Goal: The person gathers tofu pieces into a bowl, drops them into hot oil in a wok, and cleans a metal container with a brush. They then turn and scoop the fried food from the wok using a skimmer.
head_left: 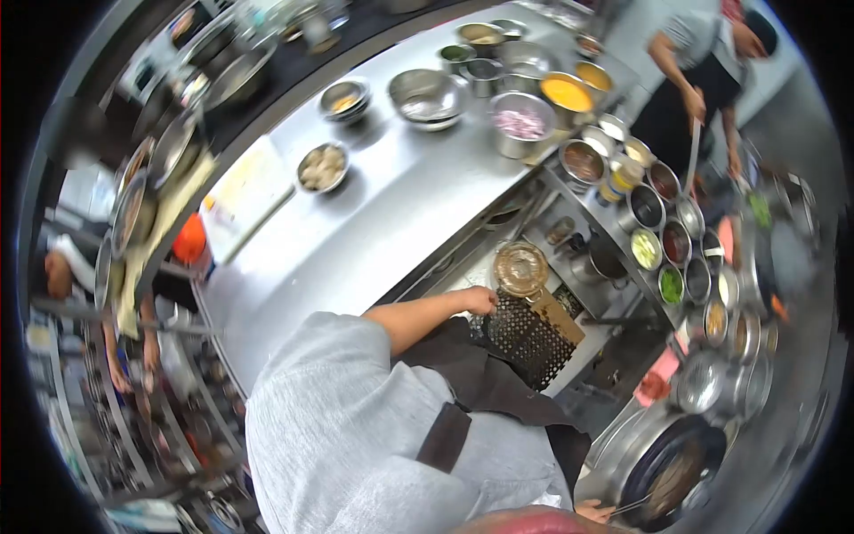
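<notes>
My left hand (481,301) hangs in front of the dark apron (485,365), fingers curled closed. Whether anything is inside it is hidden. Just beyond it, low down, a round brownish covered container (521,269) stands beside a dark perforated mat (529,343). At the bottom edge, partly cut off, my right hand (593,510) is closed around the thin handle of a metal cooking utensil (632,506). The utensil's far end reaches into a dark wok (673,476) and its head is not clear. Brownish contents show in the wok.
A steel counter (329,258) holds metal bowls, including chopped onion (520,123) and pale round pieces (322,167). Several sauce and ingredient pots (673,242) line the right. A co-worker (703,71) stands beyond, holding a long handle. An orange item (189,238) hangs left.
</notes>
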`<move>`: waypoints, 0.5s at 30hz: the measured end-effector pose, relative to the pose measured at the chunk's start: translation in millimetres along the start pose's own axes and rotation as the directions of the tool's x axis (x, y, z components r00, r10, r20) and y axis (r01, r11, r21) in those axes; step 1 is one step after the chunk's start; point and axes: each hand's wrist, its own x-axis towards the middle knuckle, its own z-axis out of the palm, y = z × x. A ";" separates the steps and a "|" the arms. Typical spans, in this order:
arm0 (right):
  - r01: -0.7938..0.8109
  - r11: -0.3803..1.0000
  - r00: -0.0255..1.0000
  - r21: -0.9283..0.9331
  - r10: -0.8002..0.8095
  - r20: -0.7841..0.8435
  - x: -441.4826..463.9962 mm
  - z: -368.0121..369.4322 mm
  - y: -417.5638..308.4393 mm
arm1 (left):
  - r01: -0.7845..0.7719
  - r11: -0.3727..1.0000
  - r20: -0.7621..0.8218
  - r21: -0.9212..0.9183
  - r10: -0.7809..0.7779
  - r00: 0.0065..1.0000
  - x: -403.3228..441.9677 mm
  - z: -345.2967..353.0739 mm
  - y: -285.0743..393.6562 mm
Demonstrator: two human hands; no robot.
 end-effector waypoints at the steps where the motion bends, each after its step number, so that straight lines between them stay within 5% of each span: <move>1: 0.160 0.971 0.985 0.176 -0.146 -0.093 6.7 5.2 -24.2 | -0.007 1.000 -0.044 -0.024 0.006 0.999 -19.0 -9.8 -0.1; 2: 0.313 0.894 0.945 0.322 -0.259 -0.198 11.9 11.6 -53.7 | -0.018 0.999 -0.075 -0.038 0.015 0.997 -30.5 -20.8 -0.6; 4: 0.344 0.772 0.938 0.534 -0.313 -0.152 14.4 40.8 -132.2 | -0.008 0.990 -0.108 -0.142 -0.007 0.994 -46.6 -37.8 -9.2; 5: 0.246 0.676 0.929 0.694 -0.368 0.029 8.8 11.6 -196.1 | -0.021 0.988 -0.162 -0.150 -0.004 0.987 -62.0 -51.7 -5.5; 7: 0.137 0.484 0.734 0.864 -0.635 0.239 -10.6 -26.6 -291.9 | -0.040 0.973 -0.203 -0.227 -0.007 0.979 -89.6 -80.2 -4.4; 10: 0.353 0.155 0.410 0.923 -0.912 -0.003 -49.7 -20.2 -384.0 | -0.070 0.955 -0.347 -0.289 -0.037 0.937 -112.6 -101.9 -17.5; 13: 0.249 0.009 0.191 0.968 -0.981 -0.040 -82.8 -75.1 -438.4 | -0.084 0.915 -0.435 -0.395 -0.106 0.894 -154.1 -134.2 -21.1; 15: 0.213 -0.112 0.131 0.971 -0.981 -0.142 -104.4 -78.1 -455.2 | -0.148 0.802 -0.501 -0.579 -0.207 0.840 -190.4 -152.5 -24.0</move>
